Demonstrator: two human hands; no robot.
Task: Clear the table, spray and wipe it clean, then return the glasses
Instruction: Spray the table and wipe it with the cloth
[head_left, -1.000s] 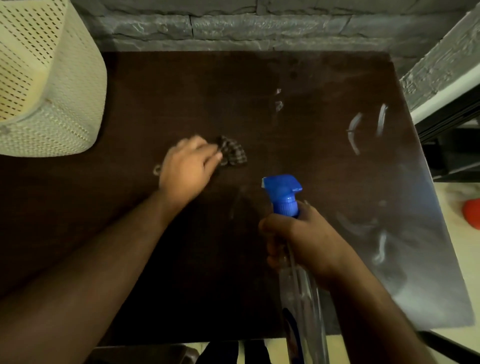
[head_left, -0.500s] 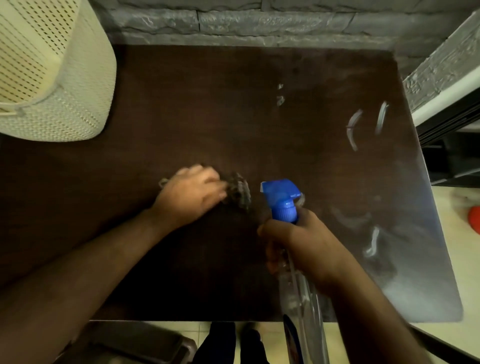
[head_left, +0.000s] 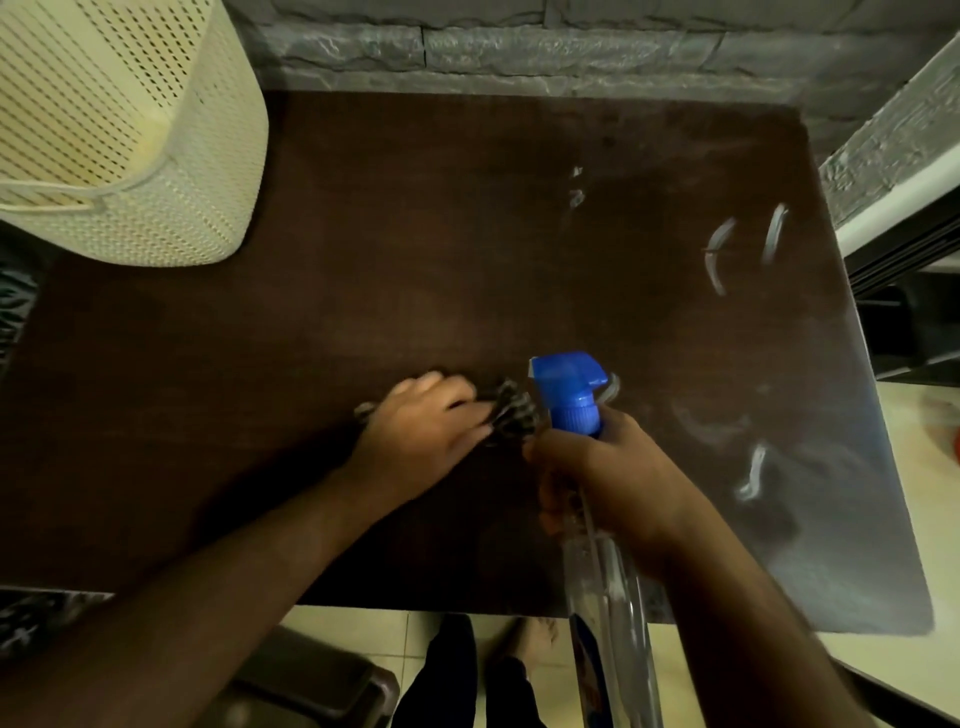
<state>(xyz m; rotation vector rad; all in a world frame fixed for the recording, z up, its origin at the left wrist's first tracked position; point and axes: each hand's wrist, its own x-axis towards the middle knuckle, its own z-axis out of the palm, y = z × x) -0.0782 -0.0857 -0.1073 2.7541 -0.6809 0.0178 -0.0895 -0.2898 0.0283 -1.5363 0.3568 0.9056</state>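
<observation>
A cream perforated basket (head_left: 119, 135) edges the dark table (head_left: 415, 260); the left hand (head_left: 421, 434) presses a checked cloth (head_left: 511, 413) with curled fingers, the right hand (head_left: 608, 483) grips a spray bottle (head_left: 576, 395).

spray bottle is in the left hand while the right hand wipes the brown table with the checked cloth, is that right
Not quite: the hands are swapped. The head view shows the right hand gripping the spray bottle, while the left hand presses the checked cloth on the brown table.

Dim, wide-angle-warped view; glare sheens the table (head_left: 857, 467) at right, hands motion-blurred.
</observation>
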